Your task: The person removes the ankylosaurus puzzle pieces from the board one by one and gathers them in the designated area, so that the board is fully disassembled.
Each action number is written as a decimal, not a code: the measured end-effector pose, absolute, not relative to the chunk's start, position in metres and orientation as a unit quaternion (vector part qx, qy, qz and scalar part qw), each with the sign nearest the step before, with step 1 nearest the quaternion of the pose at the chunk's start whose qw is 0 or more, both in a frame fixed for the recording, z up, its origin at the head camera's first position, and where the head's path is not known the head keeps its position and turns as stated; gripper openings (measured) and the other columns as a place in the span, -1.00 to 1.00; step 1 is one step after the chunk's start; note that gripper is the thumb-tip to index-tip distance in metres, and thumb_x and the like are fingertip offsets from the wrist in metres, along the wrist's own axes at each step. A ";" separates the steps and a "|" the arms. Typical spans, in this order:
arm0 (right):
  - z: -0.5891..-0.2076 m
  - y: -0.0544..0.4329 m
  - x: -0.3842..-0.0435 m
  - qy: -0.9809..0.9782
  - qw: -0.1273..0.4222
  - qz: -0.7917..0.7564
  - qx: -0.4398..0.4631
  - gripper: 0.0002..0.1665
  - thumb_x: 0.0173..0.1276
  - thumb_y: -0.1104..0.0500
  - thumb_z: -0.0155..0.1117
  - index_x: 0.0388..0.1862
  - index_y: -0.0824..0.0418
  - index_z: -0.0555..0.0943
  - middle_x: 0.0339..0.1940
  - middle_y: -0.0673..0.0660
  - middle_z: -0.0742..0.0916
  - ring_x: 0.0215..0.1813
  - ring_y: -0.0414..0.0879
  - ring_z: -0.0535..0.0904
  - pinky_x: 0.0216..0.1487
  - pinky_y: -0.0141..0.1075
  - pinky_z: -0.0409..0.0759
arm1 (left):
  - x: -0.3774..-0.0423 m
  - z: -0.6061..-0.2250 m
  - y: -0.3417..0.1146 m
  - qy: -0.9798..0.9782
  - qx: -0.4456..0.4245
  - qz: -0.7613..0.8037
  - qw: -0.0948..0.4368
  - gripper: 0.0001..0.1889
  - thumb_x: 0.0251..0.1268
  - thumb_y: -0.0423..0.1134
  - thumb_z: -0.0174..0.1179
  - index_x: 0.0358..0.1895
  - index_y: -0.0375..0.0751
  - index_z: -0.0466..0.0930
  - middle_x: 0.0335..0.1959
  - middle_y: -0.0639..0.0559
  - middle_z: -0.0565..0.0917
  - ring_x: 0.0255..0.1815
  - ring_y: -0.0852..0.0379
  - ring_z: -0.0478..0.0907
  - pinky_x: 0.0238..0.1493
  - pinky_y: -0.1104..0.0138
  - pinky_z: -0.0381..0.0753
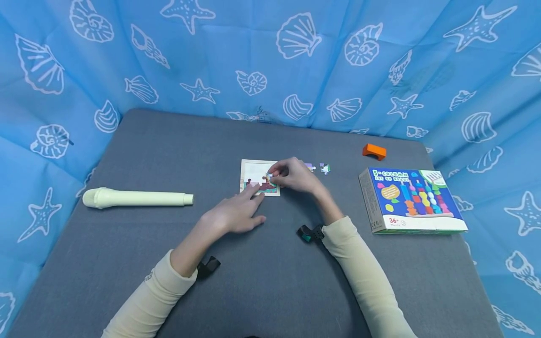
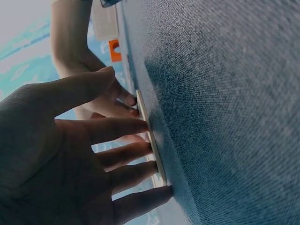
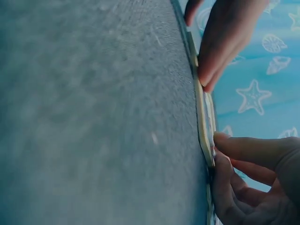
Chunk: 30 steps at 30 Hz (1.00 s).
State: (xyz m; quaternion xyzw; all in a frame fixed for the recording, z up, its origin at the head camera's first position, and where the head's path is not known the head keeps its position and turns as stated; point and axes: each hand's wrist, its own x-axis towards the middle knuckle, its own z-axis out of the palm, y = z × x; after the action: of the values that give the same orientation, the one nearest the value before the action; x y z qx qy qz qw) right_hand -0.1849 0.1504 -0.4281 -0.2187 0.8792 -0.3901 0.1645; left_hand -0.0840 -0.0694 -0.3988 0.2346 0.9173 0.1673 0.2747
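A small square jigsaw puzzle board with a pale wooden rim lies mid-table, its lower part filled with coloured pieces and its upper part bare white. My right hand pinches a puzzle piece between thumb and fingertips, low over the board's right side. My left hand rests its fingertips on the front-left of the board, thumb held apart. In the left wrist view its straight fingers touch along the board's edge. Loose puzzle pieces lie just beyond the right hand, partly covered by it.
A pale toy microphone lies at the left. On the right stand a blue bead-game box and, behind it, an orange arch block. A blue curtain with seashell prints hangs along the grey table's back edge.
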 end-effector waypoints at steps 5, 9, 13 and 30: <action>-0.427 0.142 -0.190 0.893 0.164 -0.359 -0.216 -0.82 0.43 0.25 0.51 -0.04 0.30 0.81 -0.35 0.07 0.73 -0.41 -0.24 0.55 -0.39 -0.45 0.52 | -0.084 -0.398 -0.070 0.917 0.237 0.170 0.271 -0.22 0.71 0.11 0.11 0.77 -0.19 0.12 0.87 -0.12 -0.13 0.83 -0.35 -0.03 0.59 -0.41 0.33; -0.427 0.141 -0.193 0.896 0.161 -0.347 -0.224 -0.83 0.41 0.24 0.55 -0.07 0.28 0.82 -0.35 0.08 0.74 -0.40 -0.23 0.54 -0.36 -0.42 0.49 | -0.084 -0.397 -0.070 0.918 0.237 0.169 0.270 -0.22 0.71 0.09 0.12 0.76 -0.21 0.13 0.87 -0.14 -0.12 0.82 -0.36 0.01 0.58 -0.42 0.35; -0.427 0.141 -0.193 0.899 0.154 -0.341 -0.229 -0.80 0.39 0.23 0.58 -0.06 0.27 0.82 -0.29 0.13 0.79 -0.33 -0.17 0.59 -0.28 -0.39 0.51 | -0.084 -0.398 -0.070 0.916 0.234 0.170 0.276 -0.23 0.72 0.08 0.11 0.77 -0.20 0.11 0.87 -0.14 -0.14 0.86 -0.27 -0.09 0.61 -0.40 0.32; -0.425 0.152 -0.179 0.863 0.138 -0.409 -0.263 -0.83 0.46 0.38 0.45 -0.01 0.33 0.80 -0.13 0.26 0.86 -0.10 0.00 0.82 -0.01 -0.28 0.76 | -0.083 -0.400 -0.069 0.917 0.233 0.169 0.277 -0.22 0.71 0.10 0.11 0.77 -0.18 0.12 0.88 -0.11 -0.16 0.89 -0.18 -0.21 0.63 -0.39 0.29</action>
State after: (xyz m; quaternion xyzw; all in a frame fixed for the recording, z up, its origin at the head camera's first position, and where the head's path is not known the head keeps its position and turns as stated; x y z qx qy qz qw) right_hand -0.1788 0.1515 -0.4252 -0.2634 0.8629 -0.4085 0.1383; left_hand -0.0830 -0.0686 -0.3998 0.2328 0.9170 0.1686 0.2767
